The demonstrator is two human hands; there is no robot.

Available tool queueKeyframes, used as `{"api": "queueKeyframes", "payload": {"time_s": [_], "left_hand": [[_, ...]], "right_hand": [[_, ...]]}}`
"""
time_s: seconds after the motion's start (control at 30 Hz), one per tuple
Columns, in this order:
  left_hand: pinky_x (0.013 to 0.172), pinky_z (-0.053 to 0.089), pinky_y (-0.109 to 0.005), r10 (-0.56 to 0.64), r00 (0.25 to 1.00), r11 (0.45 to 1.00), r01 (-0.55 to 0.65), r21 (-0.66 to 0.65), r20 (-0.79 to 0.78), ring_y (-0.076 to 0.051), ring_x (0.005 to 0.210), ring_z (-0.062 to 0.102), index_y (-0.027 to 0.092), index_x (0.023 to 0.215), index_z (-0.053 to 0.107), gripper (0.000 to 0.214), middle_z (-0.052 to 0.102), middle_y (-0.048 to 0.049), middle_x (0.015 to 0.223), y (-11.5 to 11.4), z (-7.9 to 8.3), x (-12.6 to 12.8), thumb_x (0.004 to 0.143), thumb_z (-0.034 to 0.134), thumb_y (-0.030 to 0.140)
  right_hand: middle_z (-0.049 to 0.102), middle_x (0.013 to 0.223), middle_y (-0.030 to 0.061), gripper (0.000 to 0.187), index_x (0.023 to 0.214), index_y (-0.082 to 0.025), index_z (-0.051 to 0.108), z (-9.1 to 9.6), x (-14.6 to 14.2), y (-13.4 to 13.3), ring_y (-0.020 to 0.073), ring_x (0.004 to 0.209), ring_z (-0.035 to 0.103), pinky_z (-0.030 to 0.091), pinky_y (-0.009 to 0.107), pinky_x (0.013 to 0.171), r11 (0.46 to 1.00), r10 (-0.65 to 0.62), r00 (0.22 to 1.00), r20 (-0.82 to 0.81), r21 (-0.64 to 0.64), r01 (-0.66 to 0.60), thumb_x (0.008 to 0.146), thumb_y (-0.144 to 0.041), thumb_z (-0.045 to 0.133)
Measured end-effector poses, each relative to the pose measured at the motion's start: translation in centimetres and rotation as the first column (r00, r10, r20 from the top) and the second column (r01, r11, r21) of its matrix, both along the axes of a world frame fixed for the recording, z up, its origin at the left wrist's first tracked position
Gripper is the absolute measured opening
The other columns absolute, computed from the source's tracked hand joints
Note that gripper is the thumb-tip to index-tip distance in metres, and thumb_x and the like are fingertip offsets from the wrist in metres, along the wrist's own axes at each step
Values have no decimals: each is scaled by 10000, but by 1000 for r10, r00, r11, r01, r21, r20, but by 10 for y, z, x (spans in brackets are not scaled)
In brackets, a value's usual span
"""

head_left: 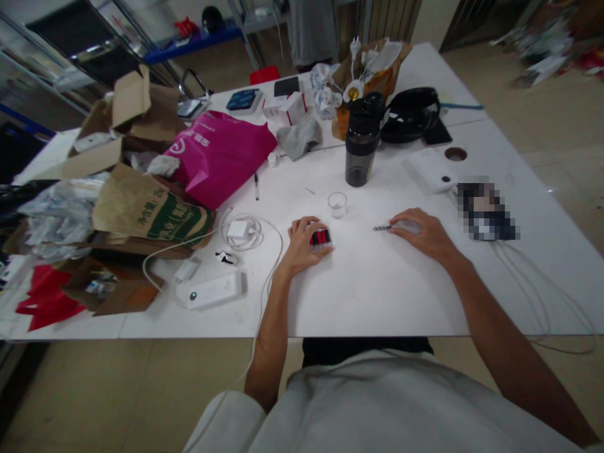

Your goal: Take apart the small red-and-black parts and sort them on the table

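Only hands (pixel 306 242) — red batteries (pixel 321 238), unlabelled.

White rectangular table (pixel 377 296), cluttered at left and back. On it: magenta plastic bag (pixel 219 154), brown paper bag with green print (pixel 146 211), open cardboard box (pixel 127 107), white charger with coiled cable (pixel 238 229), white oblong device (pixel 212 290), dark lidded tumbler (pixel 361 141), small clear glass cup (pixel 337 204), black pen (pixel 256 186), grey cloth (pixel 299 137), small pack of red batteries (pixel 321 238).
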State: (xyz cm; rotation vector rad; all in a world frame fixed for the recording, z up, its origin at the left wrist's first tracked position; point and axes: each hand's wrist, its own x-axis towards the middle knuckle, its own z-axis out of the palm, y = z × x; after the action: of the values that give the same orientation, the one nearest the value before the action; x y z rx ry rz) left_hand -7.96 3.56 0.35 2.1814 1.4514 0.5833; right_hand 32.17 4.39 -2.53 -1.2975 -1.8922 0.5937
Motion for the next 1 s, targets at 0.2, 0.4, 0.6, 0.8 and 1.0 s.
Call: {"api": "queueKeyframes", "payload": {"time_s": [0.2, 0.4, 0.6, 0.8, 1.0], "left_hand": [[1312, 420, -626, -2, 1000, 1000, 2, 13, 3, -398, 1513, 533, 319, 1416, 743, 597, 638, -111, 1625, 0, 0, -2, 903, 1039, 387], [1288, 429, -632, -3, 1000, 1000, 3, 19, 4, -413, 1499, 540, 301, 1405, 752, 617, 651, -124, 1610, 2, -2, -4, 882, 1057, 422], [1279, 427, -647, 1, 1000, 1000, -2, 26, 17, -421, 1480, 546, 306, 1382, 762, 604, 663, -125, 1598, 2, -3, -5, 867, 1061, 411], [1280, 425, -656, -10, 1000, 999, 9, 30, 29, -428, 1481, 540, 313, 1382, 766, 597, 662, -127, 1604, 2, -4, -6, 869, 1056, 409], [1271, 428, -651, -10, 999, 999, 9, 36, 32, -427, 1482, 545, 304, 1375, 764, 598, 666, -130, 1601, 3, -6, -7, 865, 1059, 400]], "right_hand": [[898, 1170, 89, 385, 1115, -339, 859, -2, 0, 1, 375, 1156, 819, 665, 638, 1102, 1000, 7, 1000, -9, 16, -7, 1049, -715, 815], [901, 1157, 74, 375, 1110, -343, 869, -5, 1, 1, 370, 1144, 823, 673, 627, 1082, 1000, 0, 1000, -18, 17, 1, 1037, -709, 832], [900, 1153, 67, 313, 1102, -350, 873, -2, 0, 1, 366, 1142, 824, 674, 627, 1094, 1000, -1, 999, -35, 12, 2, 1028, -654, 866], [899, 1150, 68, 350, 1088, -351, 874, 1, -1, 0, 371, 1142, 824, 666, 642, 1104, 1000, -7, 999, -42, -12, 7, 1014, -693, 867], [897, 1152, 87, 402, 1084, -323, 869, 0, -1, -1, 366, 1147, 818, 660, 625, 1108, 1000, -15, 999, -37, -21, 14, 1017, -719, 849]]}}
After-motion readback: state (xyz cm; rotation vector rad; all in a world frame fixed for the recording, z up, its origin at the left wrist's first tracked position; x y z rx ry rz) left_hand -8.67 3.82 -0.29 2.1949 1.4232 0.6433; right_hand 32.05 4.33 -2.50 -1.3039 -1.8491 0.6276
